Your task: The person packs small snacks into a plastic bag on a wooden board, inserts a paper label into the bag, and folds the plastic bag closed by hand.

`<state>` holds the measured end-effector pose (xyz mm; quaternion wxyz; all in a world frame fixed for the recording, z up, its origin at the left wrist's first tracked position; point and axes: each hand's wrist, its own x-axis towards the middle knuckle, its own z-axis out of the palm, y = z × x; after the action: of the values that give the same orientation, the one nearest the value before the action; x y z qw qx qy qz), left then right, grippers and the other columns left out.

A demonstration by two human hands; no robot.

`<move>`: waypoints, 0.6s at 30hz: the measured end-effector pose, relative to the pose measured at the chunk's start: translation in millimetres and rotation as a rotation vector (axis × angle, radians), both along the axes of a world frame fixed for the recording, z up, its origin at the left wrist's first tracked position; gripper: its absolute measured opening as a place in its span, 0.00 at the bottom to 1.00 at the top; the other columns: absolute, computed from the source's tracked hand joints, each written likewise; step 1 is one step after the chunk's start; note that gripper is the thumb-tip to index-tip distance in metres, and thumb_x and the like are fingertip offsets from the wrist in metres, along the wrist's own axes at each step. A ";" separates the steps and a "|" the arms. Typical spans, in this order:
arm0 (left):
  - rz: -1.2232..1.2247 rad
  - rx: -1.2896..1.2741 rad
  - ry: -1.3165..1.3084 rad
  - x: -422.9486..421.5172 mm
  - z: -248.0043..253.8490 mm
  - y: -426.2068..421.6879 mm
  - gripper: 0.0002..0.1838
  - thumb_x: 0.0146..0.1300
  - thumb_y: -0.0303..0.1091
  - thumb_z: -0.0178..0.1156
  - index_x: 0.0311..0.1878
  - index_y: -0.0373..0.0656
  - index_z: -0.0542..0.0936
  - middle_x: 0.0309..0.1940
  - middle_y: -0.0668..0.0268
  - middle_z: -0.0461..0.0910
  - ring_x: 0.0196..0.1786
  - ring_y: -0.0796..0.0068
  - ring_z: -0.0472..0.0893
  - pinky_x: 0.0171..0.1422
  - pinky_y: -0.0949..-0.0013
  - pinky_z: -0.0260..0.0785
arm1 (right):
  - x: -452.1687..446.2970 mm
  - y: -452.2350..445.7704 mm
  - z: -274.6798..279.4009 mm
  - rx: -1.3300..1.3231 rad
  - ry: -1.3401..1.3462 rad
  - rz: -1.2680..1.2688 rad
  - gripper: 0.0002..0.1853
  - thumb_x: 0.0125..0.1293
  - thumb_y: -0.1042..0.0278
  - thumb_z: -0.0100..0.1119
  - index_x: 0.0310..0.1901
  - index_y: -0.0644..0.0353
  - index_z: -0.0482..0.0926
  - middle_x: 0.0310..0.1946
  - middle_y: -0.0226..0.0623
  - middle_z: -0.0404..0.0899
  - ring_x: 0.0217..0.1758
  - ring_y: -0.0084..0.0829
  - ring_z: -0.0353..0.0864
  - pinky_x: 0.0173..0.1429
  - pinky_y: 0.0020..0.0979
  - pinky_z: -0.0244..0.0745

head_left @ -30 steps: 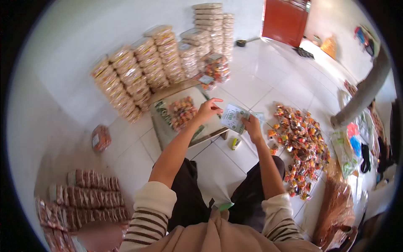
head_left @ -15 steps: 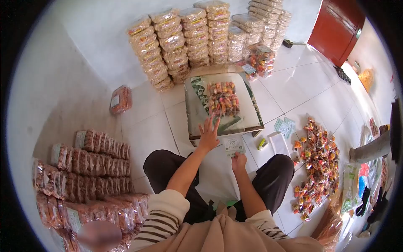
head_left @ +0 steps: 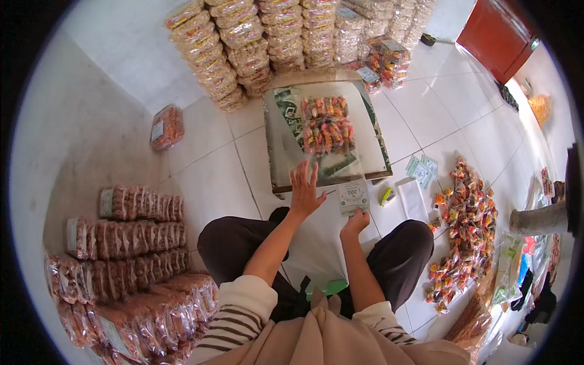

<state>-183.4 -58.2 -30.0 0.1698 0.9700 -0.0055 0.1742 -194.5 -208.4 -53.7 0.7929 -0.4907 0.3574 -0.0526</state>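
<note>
A clear plastic bag of small colorful wrapped snacks (head_left: 328, 135) lies flat on a low table (head_left: 283, 164), its snacks in two rows. My left hand (head_left: 304, 191) is at the table's near edge, fingers stretched out and pointing at the bag's near end; whether the fingertips touch the plastic I cannot tell. Between the fingers and thumb of my right hand (head_left: 354, 222) is a printed paper label (head_left: 353, 196), held by its lower edge just in front of the table. The label's far edge is close to the bag's near end.
To the right on the floor are loose labels (head_left: 421, 170), a yellow-green stapler (head_left: 387, 196), a white box (head_left: 413, 201) and a heap of wrapped snacks (head_left: 465, 231). Bagged goods (head_left: 131, 231) fill the left. Tall stacks of packs (head_left: 240, 36) line the wall behind the table.
My right hand has turned the label more upright and brought it slightly right. My left thumb is now spread away from the fingers. The whole view has shifted a little.
</note>
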 end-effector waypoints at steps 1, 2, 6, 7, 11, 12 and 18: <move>-0.002 -0.004 0.003 1.2 -1.5 -2.5 0.42 0.54 0.40 0.60 0.69 0.45 0.50 0.66 0.53 0.46 0.68 0.50 0.49 0.67 0.44 0.46 | -1.8 -0.4 3.3 -0.004 0.003 -0.002 0.13 0.60 0.81 0.44 0.47 0.65 0.69 0.42 0.39 0.74 0.45 0.32 0.73 0.51 0.33 0.69; 0.044 0.021 -0.017 3.5 -3.1 -5.3 0.41 0.55 0.40 0.59 0.69 0.45 0.50 0.66 0.53 0.46 0.68 0.50 0.49 0.67 0.45 0.47 | -3.9 -0.7 6.5 -0.004 -0.007 -0.005 0.12 0.60 0.80 0.45 0.46 0.65 0.70 0.41 0.38 0.74 0.46 0.32 0.73 0.51 0.33 0.69; 0.088 0.074 -0.082 14.0 -10.4 -7.6 0.35 0.59 0.38 0.55 0.68 0.48 0.53 0.66 0.53 0.48 0.68 0.50 0.51 0.66 0.44 0.48 | -4.6 -1.2 1.6 0.254 -0.067 0.040 0.13 0.59 0.80 0.45 0.46 0.64 0.69 0.41 0.37 0.74 0.47 0.32 0.73 0.51 0.33 0.67; 0.090 0.071 -0.085 16.5 -9.9 -7.2 0.35 0.59 0.38 0.55 0.68 0.48 0.53 0.66 0.53 0.48 0.68 0.50 0.51 0.66 0.44 0.48 | -1.2 -2.2 1.8 0.252 -0.070 0.042 0.13 0.59 0.80 0.45 0.46 0.64 0.69 0.41 0.37 0.74 0.47 0.32 0.73 0.51 0.33 0.67; 0.046 0.005 -0.085 12.9 0.7 -3.7 0.26 0.64 0.37 0.48 0.66 0.53 0.59 0.66 0.54 0.49 0.67 0.49 0.53 0.66 0.44 0.49 | 7.8 -0.7 -10.0 0.308 -0.071 0.110 0.16 0.58 0.82 0.44 0.49 0.64 0.68 0.45 0.39 0.72 0.48 0.33 0.72 0.53 0.33 0.67; 0.018 -0.077 -0.078 13.1 2.4 -3.3 0.24 0.65 0.38 0.46 0.66 0.54 0.61 0.66 0.54 0.49 0.67 0.49 0.53 0.66 0.45 0.49 | 9.7 1.4 -6.2 0.330 -0.128 0.134 0.17 0.58 0.82 0.44 0.51 0.64 0.67 0.47 0.39 0.72 0.49 0.33 0.72 0.54 0.34 0.67; -0.081 -0.227 -0.122 1.0 8.5 -7.2 0.23 0.66 0.39 0.45 0.65 0.52 0.63 0.66 0.53 0.51 0.66 0.48 0.54 0.67 0.49 0.46 | 3.8 15.9 -2.0 0.538 -0.159 0.014 0.16 0.59 0.83 0.44 0.51 0.66 0.67 0.46 0.40 0.73 0.48 0.36 0.74 0.51 0.34 0.71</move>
<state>-182.4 -65.4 -21.4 0.2845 0.9312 -0.0352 0.2253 -190.6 -192.5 -55.7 0.9206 -0.2594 0.2917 0.0114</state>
